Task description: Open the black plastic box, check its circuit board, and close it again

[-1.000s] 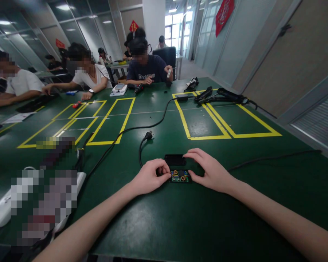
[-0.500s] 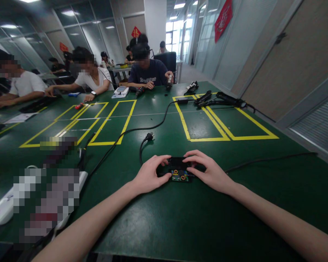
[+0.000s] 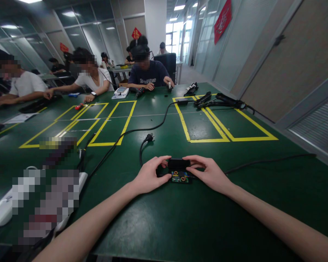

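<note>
Here a small black cover (image 3: 178, 163) sits held over an open black case with a circuit board (image 3: 180, 178) showing inside, low in the middle of the green counter (image 3: 158, 218), well back from its near edge. The left hand (image 3: 150, 176) has its grip pinching the cover's left end, thumb toward the board and fingers curled over the top. The right hand (image 3: 210, 174) has its grip pinching the cover's right end, forefinger stretched along the far edge and thumb below. The cover lies partly over the far side of the board, so only the near strip with its orange rings is in sight.

A thin black cord runs from the case to a plug (image 3: 148, 137) lying just beyond the left hand. A second black cable (image 3: 268, 159) trails off to the right, touching the counter, toward its right edge. Nearer the person the counter is bare green surface between both forearms. Farther off, yellow tape boxes (image 3: 207, 125) mark the surface, with black tools (image 3: 215, 98) at their far end. To the left lies a white power strip (image 3: 2, 211), partly blurred. Other people (image 3: 146, 71) sit along the far and left sides, their hands well apart from the case.
</note>
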`<state>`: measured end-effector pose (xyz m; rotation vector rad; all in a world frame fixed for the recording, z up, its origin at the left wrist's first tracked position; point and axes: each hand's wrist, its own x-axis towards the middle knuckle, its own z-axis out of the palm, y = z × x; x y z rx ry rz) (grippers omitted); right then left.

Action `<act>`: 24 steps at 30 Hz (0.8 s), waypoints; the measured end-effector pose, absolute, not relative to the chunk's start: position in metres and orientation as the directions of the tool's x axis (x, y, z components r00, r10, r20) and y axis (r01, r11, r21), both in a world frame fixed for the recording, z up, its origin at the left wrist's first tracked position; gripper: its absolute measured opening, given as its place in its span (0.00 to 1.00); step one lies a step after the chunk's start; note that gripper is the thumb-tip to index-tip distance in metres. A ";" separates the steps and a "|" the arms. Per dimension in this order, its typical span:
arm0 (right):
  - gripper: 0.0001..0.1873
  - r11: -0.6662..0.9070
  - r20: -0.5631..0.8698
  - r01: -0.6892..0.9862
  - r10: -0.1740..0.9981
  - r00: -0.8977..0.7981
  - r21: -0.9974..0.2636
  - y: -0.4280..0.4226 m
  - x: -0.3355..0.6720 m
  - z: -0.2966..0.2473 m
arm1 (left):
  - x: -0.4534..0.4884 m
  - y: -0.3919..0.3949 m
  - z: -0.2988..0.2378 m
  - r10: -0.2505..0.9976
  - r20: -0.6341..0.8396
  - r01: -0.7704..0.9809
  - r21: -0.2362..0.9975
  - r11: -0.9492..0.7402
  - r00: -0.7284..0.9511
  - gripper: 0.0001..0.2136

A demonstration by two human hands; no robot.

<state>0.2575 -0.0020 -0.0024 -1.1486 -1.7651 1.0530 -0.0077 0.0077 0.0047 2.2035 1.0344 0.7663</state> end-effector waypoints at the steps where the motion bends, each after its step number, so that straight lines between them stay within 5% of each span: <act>1: 0.16 0.259 0.162 0.310 0.939 -0.305 -0.915 -0.002 0.258 -0.001 | -0.008 0.008 0.005 0.807 0.249 0.474 0.702 -0.531 0.536 0.25; 24: 0.13 0.354 0.269 0.300 0.919 -0.290 -0.886 -0.005 0.259 -0.003 | -0.007 0.007 0.007 0.796 0.235 0.491 0.680 -0.545 0.557 0.17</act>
